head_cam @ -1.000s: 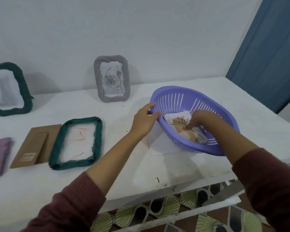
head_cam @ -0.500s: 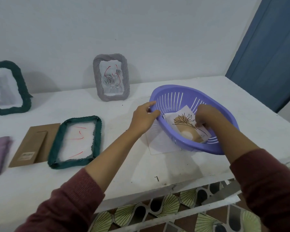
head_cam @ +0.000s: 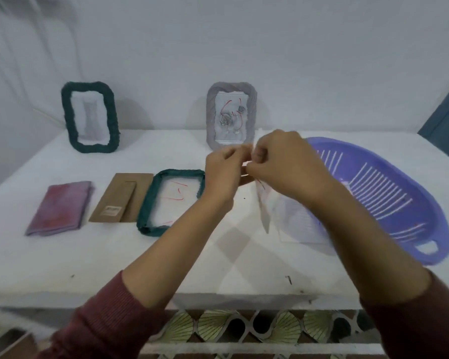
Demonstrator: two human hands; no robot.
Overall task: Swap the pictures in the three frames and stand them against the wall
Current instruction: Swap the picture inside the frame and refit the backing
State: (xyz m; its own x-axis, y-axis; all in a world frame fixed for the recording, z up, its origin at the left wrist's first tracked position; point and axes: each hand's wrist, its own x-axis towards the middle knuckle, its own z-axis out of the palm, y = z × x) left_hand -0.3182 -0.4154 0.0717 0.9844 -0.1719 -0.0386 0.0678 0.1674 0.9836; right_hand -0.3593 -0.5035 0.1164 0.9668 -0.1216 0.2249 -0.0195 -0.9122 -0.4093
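Head view, 1 frame, with motion blur over both hands and what they carry.

Hidden or unclear:
- The picture sheets (head_cam: pixel 264 213) are mostly covered by the 2 hands. I see a white edge rising above the right knuckles, a brown patch between the hands and a white strip with faint red marks hanging below. I cannot tell the number of sheets or what is drawn on them.
- The lower edge of the grey frame (head_cam: pixel 231 115) sits behind the hands.
- The right end of the flat green frame (head_cam: pixel 170 200) is covered by the left wrist.
- The right forearm crosses the near-left part of the purple basket (head_cam: pixel 373 193). A loose white sheet (head_cam: pixel 294 229) shows at its left side; I cannot tell whether it is under or inside.

Grip:
- The left hand (head_cam: pixel 226 174) has curled fingers and pinches the sheets from the left.
- The right hand (head_cam: pixel 283 161) has curled fingers, knuckles toward the camera, and pinches the same sheets from the right.
- The hands meet above the table (head_cam: pixel 114 260), with the sheets held clear of it.

Positions:
- The standing green frame (head_cam: pixel 90 117) and the grey frame are upright at the wall, well apart.
- The flat green frame lies just beside a brown backing board (head_cam: pixel 122 196), and white paper with red strokes shows inside it.
- A folded pink cloth (head_cam: pixel 60 207) lies left of the board.
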